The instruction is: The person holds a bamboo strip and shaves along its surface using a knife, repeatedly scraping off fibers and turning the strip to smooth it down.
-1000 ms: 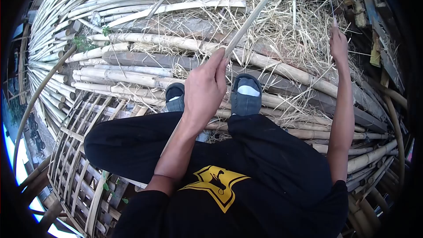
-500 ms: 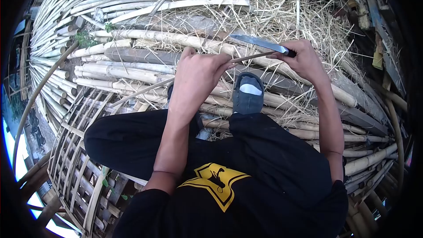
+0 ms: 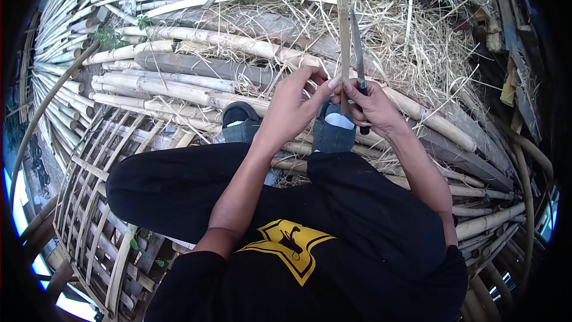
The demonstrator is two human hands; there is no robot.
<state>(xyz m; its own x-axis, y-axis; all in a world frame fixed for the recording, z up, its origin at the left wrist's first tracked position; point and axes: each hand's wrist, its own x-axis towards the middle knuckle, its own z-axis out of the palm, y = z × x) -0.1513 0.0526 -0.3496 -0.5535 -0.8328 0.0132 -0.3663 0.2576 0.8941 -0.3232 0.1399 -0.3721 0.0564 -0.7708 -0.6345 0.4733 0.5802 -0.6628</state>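
Observation:
A flat bamboo strip (image 3: 344,21) points straight away from me, its near end just past my fingers. My left hand (image 3: 298,98) is closed, with thumb and fingertips pinching at the strip's left edge. On the other side, my right hand (image 3: 376,107) is closed round the dark handle of a knife (image 3: 357,45), and its thumb and finger also touch the strip. The blade points away from me, beside the strip on its right. Part of the handle shows below my right fingers.
Bamboo poles (image 3: 173,86) lie across the ground under my sandals (image 3: 333,137). Thin shavings (image 3: 393,30) are heaped beyond my hands. A woven bamboo lattice (image 3: 89,203) stands at left, near my knee. A curved pole (image 3: 50,98) arcs along the far left.
The bamboo strip has swung from lying sideways to pointing away from me. The knife has turned likewise. My left hand moved right and my right hand moved left and nearer, bringing them together.

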